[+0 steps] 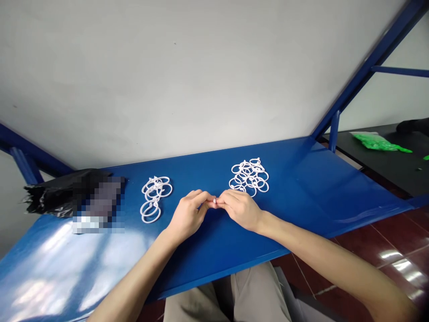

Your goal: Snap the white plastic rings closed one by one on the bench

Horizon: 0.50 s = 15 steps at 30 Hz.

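Over the middle of the blue table, my left hand point(190, 213) and my right hand point(241, 209) meet at the fingertips. Both are closed in a pinch on a white plastic ring point(214, 201). Only a small white bit of it shows between the fingers; the rest is hidden. Beyond my right hand lies a pile of white plastic rings point(252, 175) with small eyelets, like curtain rings. A smaller group of the same rings point(150, 212) rests to the left of my left hand, some overlapping.
The blue table point(301, 179) runs along a pale wall point(201, 80), with blue metal struts at both ends. A crumpled black plastic bag point(56, 192) lies at the left, partly blurred out. On a dark table at the right is a bag of green items point(377, 141).
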### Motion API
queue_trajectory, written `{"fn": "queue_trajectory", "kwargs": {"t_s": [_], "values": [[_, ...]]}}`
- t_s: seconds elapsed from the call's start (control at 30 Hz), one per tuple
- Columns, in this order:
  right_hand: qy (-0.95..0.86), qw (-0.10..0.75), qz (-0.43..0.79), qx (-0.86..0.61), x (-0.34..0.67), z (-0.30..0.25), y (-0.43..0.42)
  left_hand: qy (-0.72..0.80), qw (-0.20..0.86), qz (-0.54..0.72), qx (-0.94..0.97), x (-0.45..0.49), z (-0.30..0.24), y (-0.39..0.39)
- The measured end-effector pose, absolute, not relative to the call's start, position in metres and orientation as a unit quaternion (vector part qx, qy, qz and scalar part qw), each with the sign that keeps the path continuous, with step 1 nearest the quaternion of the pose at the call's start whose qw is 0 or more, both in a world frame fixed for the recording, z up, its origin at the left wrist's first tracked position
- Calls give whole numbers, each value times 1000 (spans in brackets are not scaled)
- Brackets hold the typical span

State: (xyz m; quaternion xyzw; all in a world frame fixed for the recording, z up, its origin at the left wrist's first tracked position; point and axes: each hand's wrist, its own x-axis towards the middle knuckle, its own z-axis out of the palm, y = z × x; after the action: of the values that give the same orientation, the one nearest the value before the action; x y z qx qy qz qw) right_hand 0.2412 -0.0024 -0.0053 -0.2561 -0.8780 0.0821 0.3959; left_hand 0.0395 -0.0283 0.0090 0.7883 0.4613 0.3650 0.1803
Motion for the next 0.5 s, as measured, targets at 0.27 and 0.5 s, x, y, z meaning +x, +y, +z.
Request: {"fn": "queue_trajectory", "kwargs": {"t_s": [0.27, 0.5], "values": [[-887, 374, 18, -269, 242, 2, 8, 480, 144, 335, 798, 40, 14, -23], [-804, 330, -3, -494, 295, 23, 52, 683, -138, 170, 697, 3, 17, -6]]}}
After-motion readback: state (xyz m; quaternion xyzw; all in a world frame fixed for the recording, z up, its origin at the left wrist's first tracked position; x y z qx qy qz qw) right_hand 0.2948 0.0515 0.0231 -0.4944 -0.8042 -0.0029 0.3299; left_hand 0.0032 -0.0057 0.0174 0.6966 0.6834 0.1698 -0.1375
